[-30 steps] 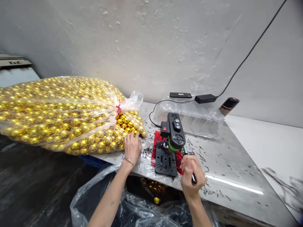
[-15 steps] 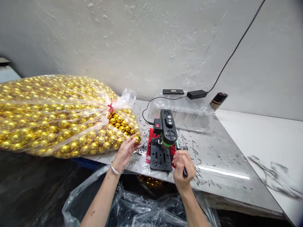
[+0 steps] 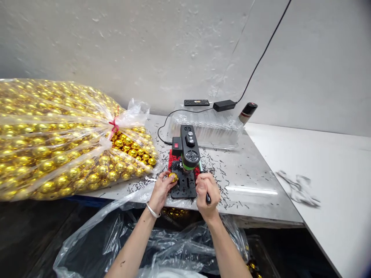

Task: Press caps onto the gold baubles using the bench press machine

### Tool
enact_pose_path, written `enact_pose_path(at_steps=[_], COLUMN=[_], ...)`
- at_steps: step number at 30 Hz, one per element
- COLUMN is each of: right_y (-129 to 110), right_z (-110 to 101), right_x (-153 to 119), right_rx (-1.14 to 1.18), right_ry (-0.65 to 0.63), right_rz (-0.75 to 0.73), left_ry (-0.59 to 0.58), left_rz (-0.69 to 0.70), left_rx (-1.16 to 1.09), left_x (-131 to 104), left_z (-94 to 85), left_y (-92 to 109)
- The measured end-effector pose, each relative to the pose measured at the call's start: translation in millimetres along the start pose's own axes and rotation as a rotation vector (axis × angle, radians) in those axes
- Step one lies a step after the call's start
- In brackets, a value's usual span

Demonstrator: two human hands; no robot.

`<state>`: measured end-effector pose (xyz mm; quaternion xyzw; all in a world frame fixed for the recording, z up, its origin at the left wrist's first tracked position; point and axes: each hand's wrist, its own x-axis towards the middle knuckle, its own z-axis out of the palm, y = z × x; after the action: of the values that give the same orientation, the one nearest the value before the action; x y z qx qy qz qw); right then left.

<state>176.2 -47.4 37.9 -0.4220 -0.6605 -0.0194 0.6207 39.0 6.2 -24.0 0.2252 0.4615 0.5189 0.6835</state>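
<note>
My left hand (image 3: 161, 190) pinches a gold ball (image 3: 173, 177) at the left edge of the black base plate (image 3: 183, 187) of a small black press machine (image 3: 189, 146). Closed in a fist, my right hand (image 3: 208, 191) wraps round the machine's lever handle (image 3: 208, 198), to the right of the plate. A red mat (image 3: 174, 157) lies partly hidden under the machine. Many gold balls show through a large clear bag (image 3: 66, 143) on the left, with an opening near its tied red string (image 3: 114, 124).
Behind the machine are a clear plastic tray (image 3: 205, 131), a black power adapter (image 3: 224, 105) and a dark-capped can (image 3: 248, 112). Black scraps litter the metal table (image 3: 252, 173). An open plastic bag (image 3: 95, 235) hangs below its front edge. A white cloth (image 3: 300, 189) lies right.
My left hand has carried the gold ball from beside the large bag to the machine's base plate. My right hand stays on the handle. The whole view has shifted.
</note>
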Motion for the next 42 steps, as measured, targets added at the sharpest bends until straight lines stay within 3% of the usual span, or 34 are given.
enact_pose_path(at_steps=[5, 11, 15, 21, 26, 32, 42], right_y=[0, 0, 0, 3, 4, 4, 12], right_z=[0, 0, 0, -1, 0, -1, -1], right_x=[0, 2, 1, -2, -4, -5, -17], right_rx=[0.013, 0.006, 0.004, 0.002, 0.002, 0.002, -0.002], right_ry=[-0.003, -0.011, -0.002, -0.018, -0.010, -0.011, -0.049], right_rz=[0.001, -0.019, -0.008, -0.017, -0.020, 0.003, 0.000], left_ry=[0.006, -0.035, -0.064, -0.043, -0.102, -0.117, -0.115], left_rz=[-0.006, -0.032, 0.117, 0.616, 0.870, 1.006, 0.992], left_rx=[0.104, -0.025, 0.209, 0.949, 1.147, 1.242, 1.229], left_x=[-5, -3, 1, 2, 5, 7, 13], left_z=[4.4, -1.0, -4.5, -4.9, -9.2, -8.3, -7.7], left_y=[-1, -4, -12, -27, -31, -35, -37])
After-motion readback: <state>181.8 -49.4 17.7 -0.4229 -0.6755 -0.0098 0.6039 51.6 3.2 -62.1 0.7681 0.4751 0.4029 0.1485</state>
